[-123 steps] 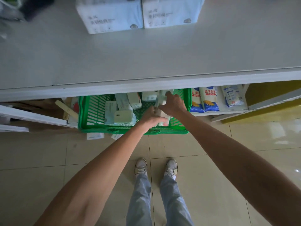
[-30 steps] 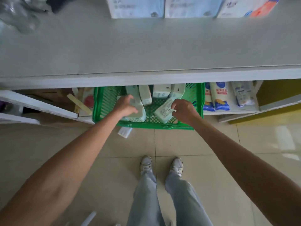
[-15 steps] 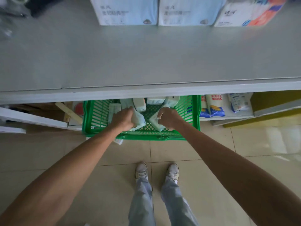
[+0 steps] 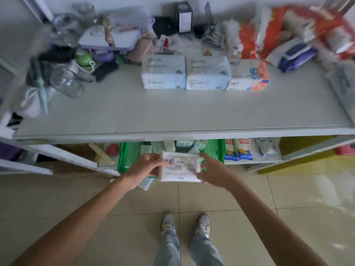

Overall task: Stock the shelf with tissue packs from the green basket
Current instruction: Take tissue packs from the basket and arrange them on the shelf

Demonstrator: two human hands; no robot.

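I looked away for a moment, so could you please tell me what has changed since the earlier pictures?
Both hands came up out of the green basket: the left hand and right hand now hold one white tissue pack between them above it. The basket and the three packs on the shelf stayed put.

both hands hold one white tissue pack at the centre of the frame, the left hand gripping its left edge and the right hand its right edge (printed label side up). behind it the green basket sits under the grey shelf, where three tissue packs stand side by side in the upper middle
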